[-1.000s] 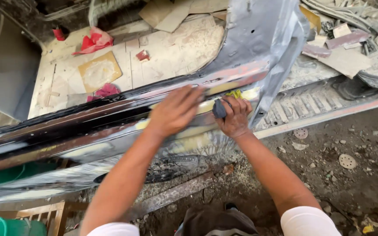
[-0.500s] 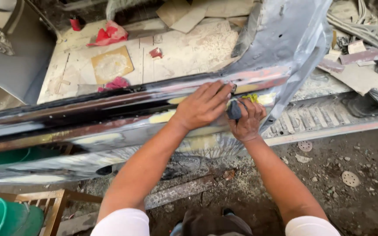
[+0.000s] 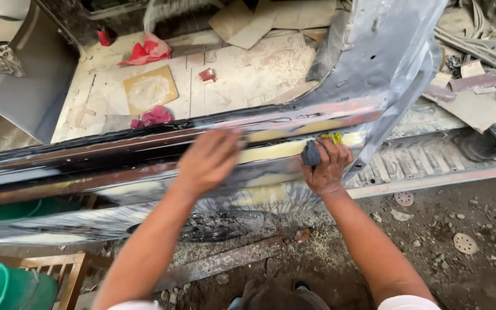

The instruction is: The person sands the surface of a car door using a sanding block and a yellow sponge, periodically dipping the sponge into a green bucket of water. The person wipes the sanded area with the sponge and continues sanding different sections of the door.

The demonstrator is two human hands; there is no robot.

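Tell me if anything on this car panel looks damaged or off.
Yes. The car sill panel is stripped to patchy bare metal with yellow filler patches. The right hand presses a dark sanding pad there. Used sanding discs litter the ground.

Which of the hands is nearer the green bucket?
Left. The left hand lies flat on the car panel, above and right of the green bucket; the right hand is farther right.

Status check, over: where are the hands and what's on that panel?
Left hand flat on the car body panel. Right hand gripping a dark sanding block against yellow filler. Nothing in the way.
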